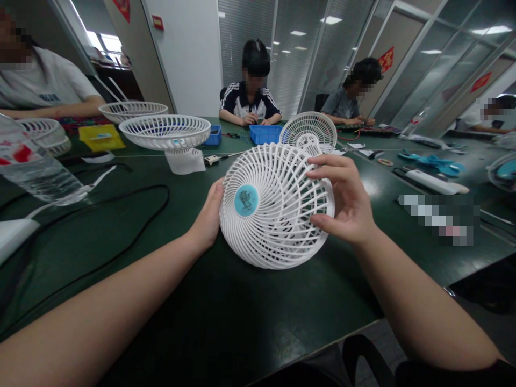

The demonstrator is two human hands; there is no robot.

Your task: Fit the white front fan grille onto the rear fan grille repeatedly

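A round white fan grille (278,215) with curved ribs and a blue printed disc (246,200) at its hub is held tilted over the green table. My left hand (210,215) grips its left edge, the fingers hidden behind it. On the right rim my right hand (342,196) closes, thumb below and fingers above, over the ribs. Through the ribs some white parts show, too broken up by the lattice to name. Just behind it leans another round white grille (327,128).
White fan grilles (165,130) stand at the left, near a yellow bin (101,138) and a water bottle (40,166). A black cable (133,231) crosses the left side. Blue bins (264,133) and teal fan blades (433,163) lie farther back. Several people (250,99) sit around the table.
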